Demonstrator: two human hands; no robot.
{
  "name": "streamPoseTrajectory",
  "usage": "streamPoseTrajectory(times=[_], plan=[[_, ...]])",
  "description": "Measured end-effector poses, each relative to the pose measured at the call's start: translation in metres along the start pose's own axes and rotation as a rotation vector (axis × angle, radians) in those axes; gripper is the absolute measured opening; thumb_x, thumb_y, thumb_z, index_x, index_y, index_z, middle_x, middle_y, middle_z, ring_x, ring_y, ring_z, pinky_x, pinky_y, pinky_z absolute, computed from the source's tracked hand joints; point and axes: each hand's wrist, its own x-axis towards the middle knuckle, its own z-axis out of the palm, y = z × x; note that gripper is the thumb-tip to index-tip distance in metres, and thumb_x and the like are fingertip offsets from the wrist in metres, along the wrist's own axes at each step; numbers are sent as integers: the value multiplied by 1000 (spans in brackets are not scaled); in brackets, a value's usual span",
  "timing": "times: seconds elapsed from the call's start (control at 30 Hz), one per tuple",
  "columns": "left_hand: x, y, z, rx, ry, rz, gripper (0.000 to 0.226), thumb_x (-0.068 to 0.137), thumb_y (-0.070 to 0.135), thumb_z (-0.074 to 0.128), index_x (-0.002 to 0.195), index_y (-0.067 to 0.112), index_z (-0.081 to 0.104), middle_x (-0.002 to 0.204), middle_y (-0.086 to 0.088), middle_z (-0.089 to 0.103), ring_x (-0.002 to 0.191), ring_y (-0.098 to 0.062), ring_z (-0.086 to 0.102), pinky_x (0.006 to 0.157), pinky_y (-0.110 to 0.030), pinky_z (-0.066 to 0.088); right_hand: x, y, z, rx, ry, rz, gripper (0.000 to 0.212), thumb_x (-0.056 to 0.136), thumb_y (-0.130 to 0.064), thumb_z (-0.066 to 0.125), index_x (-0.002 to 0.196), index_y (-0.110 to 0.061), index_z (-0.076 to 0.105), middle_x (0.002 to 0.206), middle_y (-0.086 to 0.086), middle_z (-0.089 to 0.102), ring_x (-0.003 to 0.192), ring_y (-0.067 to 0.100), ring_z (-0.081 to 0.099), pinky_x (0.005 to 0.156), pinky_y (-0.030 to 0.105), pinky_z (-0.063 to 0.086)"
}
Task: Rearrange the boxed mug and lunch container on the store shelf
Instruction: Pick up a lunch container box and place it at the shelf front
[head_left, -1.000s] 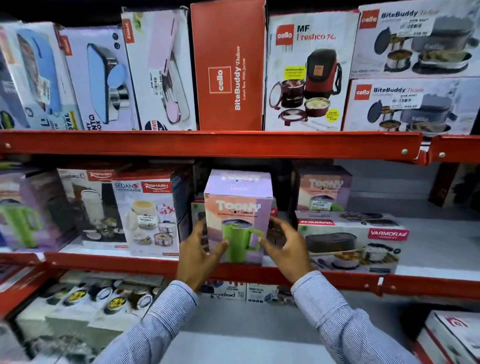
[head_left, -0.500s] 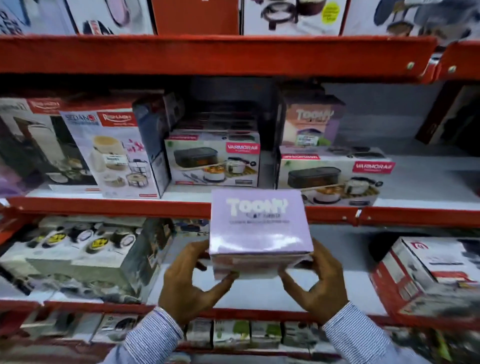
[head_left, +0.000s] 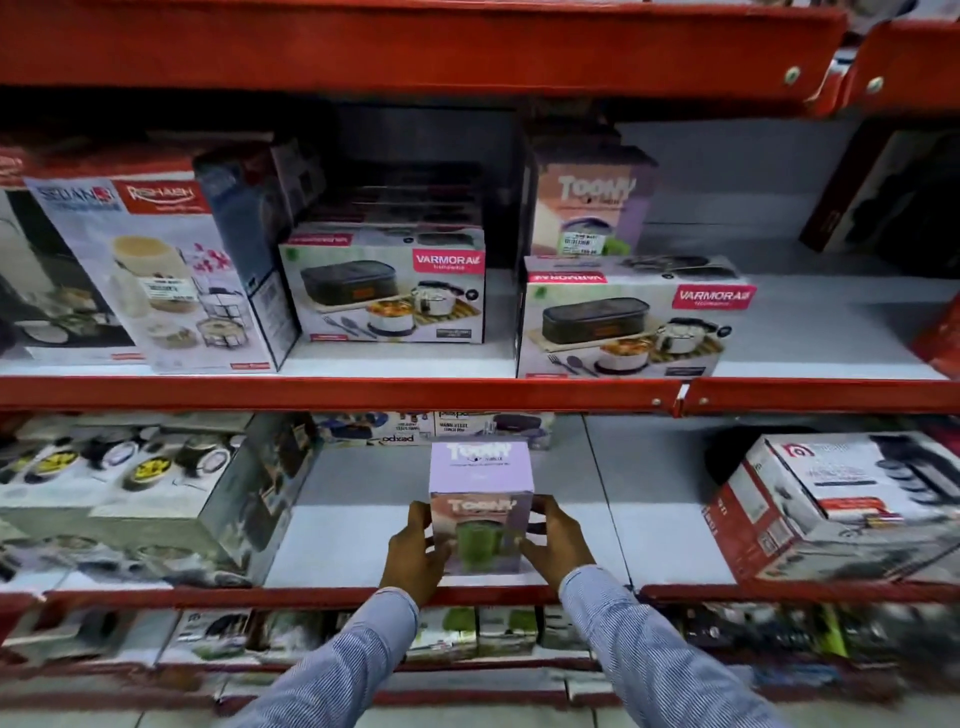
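A lilac boxed mug (head_left: 481, 483) with a green mug printed on its front stands upright on the lower grey shelf (head_left: 353, 535), near the red front rail. My left hand (head_left: 415, 551) grips its left side and my right hand (head_left: 553, 543) grips its right side. On the shelf above, one Varmora lunch container box (head_left: 384, 288) sits at the centre. A second Varmora lunch box (head_left: 628, 322) lies to its right. Another boxed mug (head_left: 589, 208) stands behind that second box.
A tall Rishabh box (head_left: 156, 270) leans at the left of the upper shelf. On the lower shelf a large box (head_left: 140, 499) sits at the left and a red-and-white box (head_left: 841, 509) at the right. Red rails (head_left: 337, 392) front each shelf.
Both hands lifted the boxed mug off the middle shelf, brought it down and set it upright on the shelf below. The view tilted down.
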Motion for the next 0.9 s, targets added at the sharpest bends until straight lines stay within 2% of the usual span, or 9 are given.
streamPoseTrajectory(times=[0.13,0.2,0.3,0.37,0.43,0.53,0.63,0.7,0.9], plan=[[-7,4,-9,-33,14,-36,49,87,-8,59,129,15,50,129,-12,68,102,-27,71,75,-24,56,-5,8,-7,43,39,6,51,81,2,71,124,-23,58,127,1,67,103,12,68,70,-2,48],[-14,16,-23,-2,199,9,52,85,-15,50,130,10,58,120,-12,72,105,-32,72,78,-29,53,-15,2,-21,99,125,-43,54,83,9,65,115,-34,60,124,3,66,109,15,68,70,5,52],[-19,63,-45,-58,503,208,41,79,-14,55,107,12,71,92,-4,74,80,-19,73,74,-26,57,-27,-18,-59,97,447,-232,57,80,12,65,105,-39,62,108,-3,70,96,6,70,72,9,55],[-15,107,-54,-142,592,362,30,80,-3,59,100,18,70,89,2,71,76,-1,65,74,-8,51,-26,-38,-91,123,686,-337,48,80,10,67,104,-31,64,101,-1,70,88,11,71,75,8,53],[-6,155,-58,-242,604,447,27,82,6,61,100,24,68,90,6,69,80,5,63,74,-2,46,-21,-62,-126,213,879,-397,39,85,3,68,105,-30,62,102,-1,68,92,4,67,79,5,50],[13,210,-60,-259,504,461,29,85,16,66,113,23,65,107,2,69,88,-3,65,80,-16,54,-7,-91,-176,283,1051,-389,31,90,-12,65,115,-29,58,115,-3,63,99,-2,61,84,6,48],[32,242,-57,-152,375,378,52,86,20,72,134,13,55,130,-4,64,112,-21,62,96,-36,54,12,-102,-218,340,979,-216,46,89,-12,66,132,-19,52,136,6,58,120,21,57,99,31,46],[41,254,-53,-128,289,331,58,87,20,72,139,7,50,136,-11,63,121,-27,61,103,-38,51,21,-106,-234,330,813,-136,47,92,-10,64,137,-15,51,139,9,60,125,28,58,99,31,44],[41,265,-55,-203,377,439,47,87,15,73,132,15,59,109,7,69,97,-14,69,80,-4,45,10,-118,-247,282,827,-262,36,91,-9,67,127,-12,65,119,7,72,106,19,68,80,13,48]])
